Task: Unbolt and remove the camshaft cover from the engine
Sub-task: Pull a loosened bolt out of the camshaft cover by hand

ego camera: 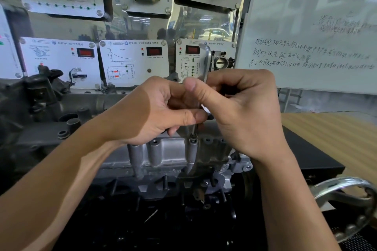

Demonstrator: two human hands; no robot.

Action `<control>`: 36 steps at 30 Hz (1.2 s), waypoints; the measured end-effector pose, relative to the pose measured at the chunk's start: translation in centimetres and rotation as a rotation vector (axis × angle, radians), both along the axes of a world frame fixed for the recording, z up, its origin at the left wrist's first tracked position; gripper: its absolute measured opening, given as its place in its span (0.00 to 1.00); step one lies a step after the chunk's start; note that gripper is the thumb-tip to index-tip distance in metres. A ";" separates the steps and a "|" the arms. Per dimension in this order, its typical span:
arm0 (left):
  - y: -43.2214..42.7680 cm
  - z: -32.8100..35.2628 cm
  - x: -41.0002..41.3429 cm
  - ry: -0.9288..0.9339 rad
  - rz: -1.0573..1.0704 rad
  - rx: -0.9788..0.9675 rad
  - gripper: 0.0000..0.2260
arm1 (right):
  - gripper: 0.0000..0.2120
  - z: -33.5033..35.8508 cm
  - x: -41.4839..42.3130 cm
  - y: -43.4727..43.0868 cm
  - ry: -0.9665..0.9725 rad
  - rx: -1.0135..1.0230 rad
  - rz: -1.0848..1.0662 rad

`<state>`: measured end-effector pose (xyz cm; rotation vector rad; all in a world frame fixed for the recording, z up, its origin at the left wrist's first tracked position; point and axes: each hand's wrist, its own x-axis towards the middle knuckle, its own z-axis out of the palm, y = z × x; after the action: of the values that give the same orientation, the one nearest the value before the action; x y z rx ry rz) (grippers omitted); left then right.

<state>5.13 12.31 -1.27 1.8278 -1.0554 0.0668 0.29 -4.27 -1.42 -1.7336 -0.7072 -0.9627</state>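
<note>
Our left hand (161, 108) and right hand (240, 112) each had a curled grip on the key (207, 61), its shaft mostly hidden; its tip met a bolt (192, 139) at the near edge of the cover (169, 153).

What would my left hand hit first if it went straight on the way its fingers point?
The hex key, which the left hand pinches; just beyond it is the right hand, also gripping the key. Depth between the hands is unclear.
</note>
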 end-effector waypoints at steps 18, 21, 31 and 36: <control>0.6 -0.3 -0.2 -0.021 -0.142 -0.002 0.08 | 0.14 0.5 -0.5 -0.1 0.021 -0.156 -0.004; 0.4 -0.4 -0.1 -0.014 -0.052 -0.023 0.10 | 0.14 0.4 -0.5 -0.1 0.045 -0.165 -0.017; 0.1 -0.6 0.5 -0.096 0.086 -0.062 0.16 | 0.09 0.1 0.3 0.8 -0.028 0.144 -0.028; 0.4 -0.6 0.4 -0.045 -0.083 -0.031 0.05 | 0.12 0.3 0.4 0.8 -0.037 0.003 -0.019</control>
<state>5.53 12.72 -1.92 1.7601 -1.1540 0.0742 0.67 -3.50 -1.16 -1.7263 -0.7142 -1.0105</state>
